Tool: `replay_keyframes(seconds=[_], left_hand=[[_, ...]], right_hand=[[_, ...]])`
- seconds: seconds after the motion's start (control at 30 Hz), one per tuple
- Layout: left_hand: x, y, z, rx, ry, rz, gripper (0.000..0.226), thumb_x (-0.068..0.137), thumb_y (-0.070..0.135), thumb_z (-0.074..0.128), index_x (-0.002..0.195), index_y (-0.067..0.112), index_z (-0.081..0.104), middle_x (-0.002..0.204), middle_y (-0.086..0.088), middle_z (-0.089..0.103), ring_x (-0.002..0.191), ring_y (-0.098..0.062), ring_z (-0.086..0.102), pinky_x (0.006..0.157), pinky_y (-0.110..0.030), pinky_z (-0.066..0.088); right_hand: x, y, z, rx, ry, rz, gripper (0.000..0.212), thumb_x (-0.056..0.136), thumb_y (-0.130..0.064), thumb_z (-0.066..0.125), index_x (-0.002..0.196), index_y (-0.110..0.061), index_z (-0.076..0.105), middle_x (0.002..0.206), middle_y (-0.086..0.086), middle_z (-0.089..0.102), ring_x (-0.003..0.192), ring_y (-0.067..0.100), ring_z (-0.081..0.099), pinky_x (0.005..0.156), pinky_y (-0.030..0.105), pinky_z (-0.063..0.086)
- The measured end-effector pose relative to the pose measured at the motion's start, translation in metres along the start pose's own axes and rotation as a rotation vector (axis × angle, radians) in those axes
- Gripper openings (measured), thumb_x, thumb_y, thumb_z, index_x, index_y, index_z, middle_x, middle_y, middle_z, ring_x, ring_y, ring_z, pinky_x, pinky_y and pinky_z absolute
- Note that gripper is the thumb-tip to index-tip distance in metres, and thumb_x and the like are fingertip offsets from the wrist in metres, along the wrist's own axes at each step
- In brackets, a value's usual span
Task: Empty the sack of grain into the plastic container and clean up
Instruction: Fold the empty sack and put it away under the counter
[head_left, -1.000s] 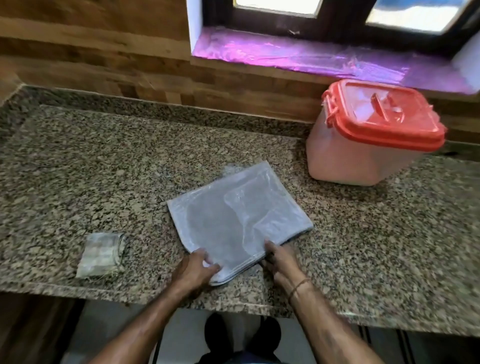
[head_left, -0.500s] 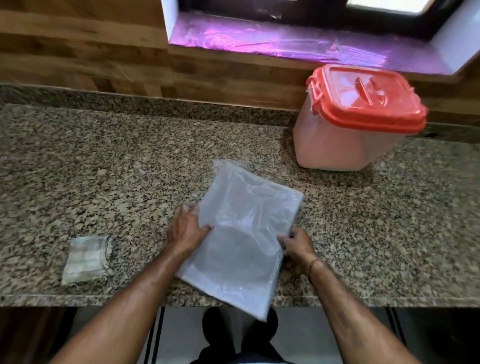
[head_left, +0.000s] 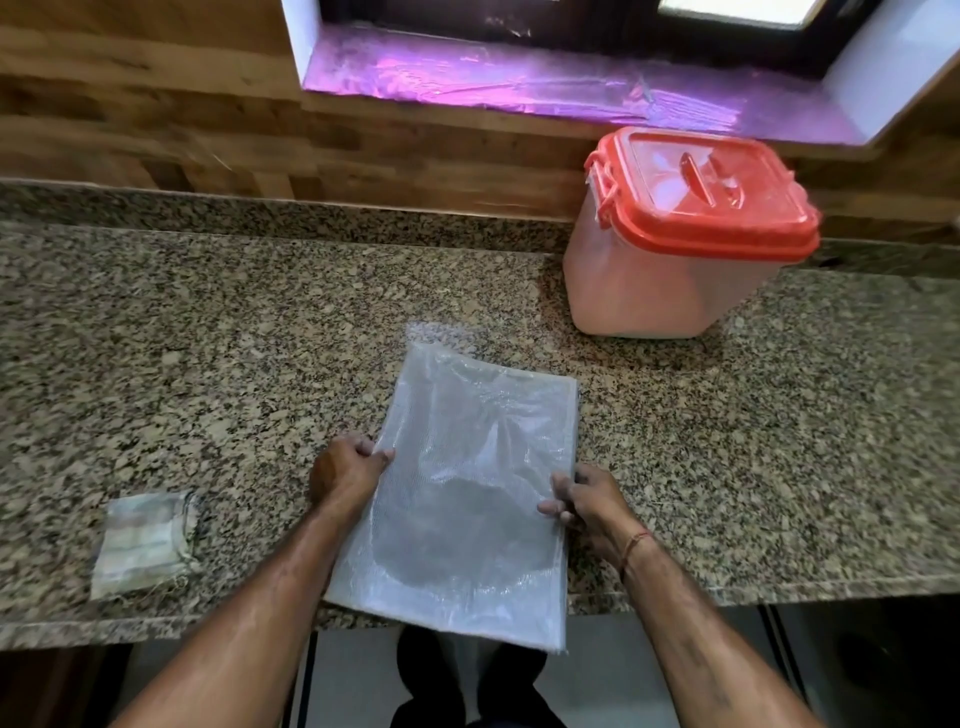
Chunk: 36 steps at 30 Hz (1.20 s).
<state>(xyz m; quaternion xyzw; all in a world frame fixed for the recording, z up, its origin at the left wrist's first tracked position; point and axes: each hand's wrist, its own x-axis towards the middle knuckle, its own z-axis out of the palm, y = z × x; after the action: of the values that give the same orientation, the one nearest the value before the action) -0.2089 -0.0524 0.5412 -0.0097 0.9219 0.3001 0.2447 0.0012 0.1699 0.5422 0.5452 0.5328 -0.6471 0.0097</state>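
- Grip: the left hand (head_left: 345, 470) pinches the left edge of the empty woven plastic sack (head_left: 467, 493); the right hand (head_left: 587, 499) pinches its right edge, fingers closed on the fabric.
- The sack lies flat on the granite counter (head_left: 208, 364), its near end overhanging the edge.
- It looks light, limp and slick; holding both edges seems best for folding.
- The lidded plastic container (head_left: 670, 270) stands well behind, to the right.

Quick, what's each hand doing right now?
Left hand: closed on the left edge of the folded sack.
Right hand: closed on the sack's right edge.
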Motion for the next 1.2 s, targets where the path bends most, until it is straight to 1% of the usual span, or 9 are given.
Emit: replay_keyframes(seconds=[0.1, 0.23, 0.33, 0.4, 0.5, 0.73, 0.97, 1.1, 1.2], left_hand=[[0.004, -0.007, -0.003, -0.189, -0.057, -0.076, 0.023, 0.088, 0.032, 0.077, 0.08, 0.011, 0.072, 0.083, -0.005, 0.075, 0.068, -0.024, 0.068, 0.06, -0.028, 0.051], [0.01, 0.001, -0.015, -0.54, -0.134, -0.175, 0.014, 0.093, 0.016, 0.072, 0.095, 0.003, 0.071, 0.065, -0.008, 0.075, 0.052, -0.019, 0.069, 0.041, -0.021, 0.051], [0.015, 0.034, -0.043, -0.659, -0.142, -0.074, 0.004, 0.095, 0.004, 0.065, 0.096, 0.006, 0.069, 0.079, -0.011, 0.075, 0.064, -0.018, 0.068, 0.053, -0.023, 0.057], [0.014, 0.061, -0.066, -0.77, -0.145, 0.033, 0.004, 0.093, 0.011, 0.069, 0.09, 0.01, 0.067, 0.088, -0.012, 0.071, 0.065, -0.014, 0.064, 0.064, -0.024, 0.057], [0.004, 0.087, -0.088, -0.857, -0.129, 0.113, 0.035, 0.082, 0.044, 0.078, 0.08, 0.012, 0.062, 0.061, -0.002, 0.067, 0.052, -0.012, 0.057, 0.056, -0.023, 0.052], [-0.009, 0.037, -0.067, -0.595, -0.129, 0.03, 0.054, 0.087, 0.051, 0.072, 0.089, -0.003, 0.071, 0.074, -0.012, 0.068, 0.062, -0.02, 0.057, 0.055, -0.025, 0.041], [-0.032, -0.042, -0.03, -0.191, -0.27, -0.097, 0.035, 0.091, 0.042, 0.073, 0.078, 0.011, 0.063, 0.075, -0.008, 0.07, 0.06, -0.022, 0.061, 0.055, -0.029, 0.049], [-0.022, -0.036, -0.024, -0.113, -0.172, -0.047, 0.058, 0.086, 0.072, 0.06, 0.085, 0.014, 0.07, 0.083, -0.003, 0.074, 0.074, -0.024, 0.071, 0.065, -0.031, 0.053], [-0.018, -0.029, -0.019, -0.042, -0.057, -0.006, 0.055, 0.089, 0.067, 0.06, 0.083, 0.013, 0.07, 0.08, -0.004, 0.074, 0.073, -0.025, 0.072, 0.071, -0.037, 0.059]], right_hand=[[-0.002, 0.002, 0.001, -0.018, 0.023, 0.05, 0.017, 0.102, -0.012, 0.06, 0.105, 0.005, 0.06, 0.098, 0.019, 0.069, 0.062, 0.019, 0.076, 0.038, 0.019, 0.049], [-0.007, -0.021, 0.009, 0.072, 0.059, -0.021, 0.019, 0.105, -0.016, 0.054, 0.107, 0.002, 0.057, 0.091, 0.021, 0.07, 0.072, 0.031, 0.079, 0.041, 0.021, 0.053], [-0.013, -0.067, 0.009, 0.101, 0.047, -0.181, 0.018, 0.106, -0.018, 0.051, 0.11, -0.003, 0.06, 0.105, 0.023, 0.067, 0.076, 0.028, 0.078, 0.047, 0.021, 0.058], [-0.019, -0.102, 0.007, 0.14, 0.039, -0.309, 0.02, 0.107, -0.024, 0.048, 0.11, -0.009, 0.062, 0.103, 0.021, 0.069, 0.072, 0.024, 0.077, 0.05, 0.023, 0.06], [-0.032, -0.143, 0.009, 0.213, 0.019, -0.409, 0.025, 0.109, -0.03, 0.044, 0.108, -0.015, 0.064, 0.094, 0.02, 0.074, 0.065, 0.022, 0.077, 0.049, 0.024, 0.06], [-0.036, -0.109, 0.011, 0.109, 0.049, -0.34, 0.027, 0.105, -0.031, 0.054, 0.091, -0.016, 0.07, 0.1, 0.01, 0.072, 0.088, 0.025, 0.071, 0.079, 0.042, 0.062], [-0.013, -0.009, 0.002, -0.396, 0.116, -0.251, 0.042, 0.096, -0.038, 0.065, 0.064, -0.011, 0.062, 0.07, 0.008, 0.064, 0.064, 0.019, 0.053, 0.061, 0.03, 0.036], [-0.015, -0.011, 0.003, -0.544, 0.178, -0.273, 0.04, 0.096, -0.038, 0.065, 0.083, -0.001, 0.075, 0.078, 0.01, 0.073, 0.066, 0.019, 0.058, 0.056, 0.029, 0.036], [-0.017, -0.01, 0.0, -0.539, 0.175, -0.275, 0.033, 0.096, -0.035, 0.066, 0.084, -0.005, 0.076, 0.082, 0.005, 0.074, 0.069, 0.017, 0.061, 0.059, 0.026, 0.042]])
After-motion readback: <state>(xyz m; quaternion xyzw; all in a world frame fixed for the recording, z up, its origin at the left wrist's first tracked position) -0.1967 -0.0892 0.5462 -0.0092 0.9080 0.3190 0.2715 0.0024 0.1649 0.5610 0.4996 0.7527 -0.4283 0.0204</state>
